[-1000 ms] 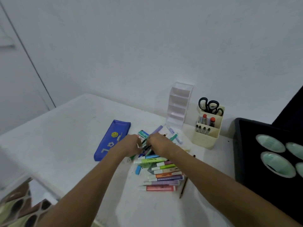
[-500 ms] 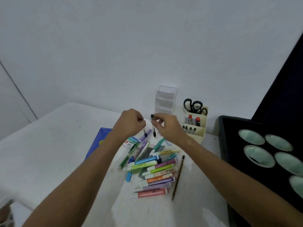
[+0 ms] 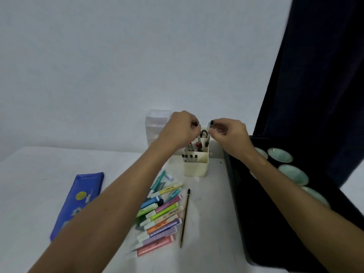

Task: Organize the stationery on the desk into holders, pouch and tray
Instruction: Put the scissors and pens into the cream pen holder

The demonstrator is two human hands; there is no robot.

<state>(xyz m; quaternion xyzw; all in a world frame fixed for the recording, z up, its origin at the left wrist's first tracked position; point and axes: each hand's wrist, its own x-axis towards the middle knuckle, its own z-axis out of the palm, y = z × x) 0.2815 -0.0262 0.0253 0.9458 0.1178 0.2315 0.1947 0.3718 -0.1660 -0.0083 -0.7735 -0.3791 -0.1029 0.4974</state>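
Writing on the blue pouch (image 3: 78, 203) is too blurred to read.

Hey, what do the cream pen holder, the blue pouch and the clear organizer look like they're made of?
Cream pen holder: likely matte moulded plastic, with stiff, even walls. Blue pouch: probably glossy vinyl or coated fabric, flat with a slight sheen and printed motifs. Clear organizer: seemingly translucent rigid plastic, since the wall shows through.

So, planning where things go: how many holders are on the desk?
2: a white tiered holder at the wall, partly behind the left hand, and a cream holder right of it, holding pens.
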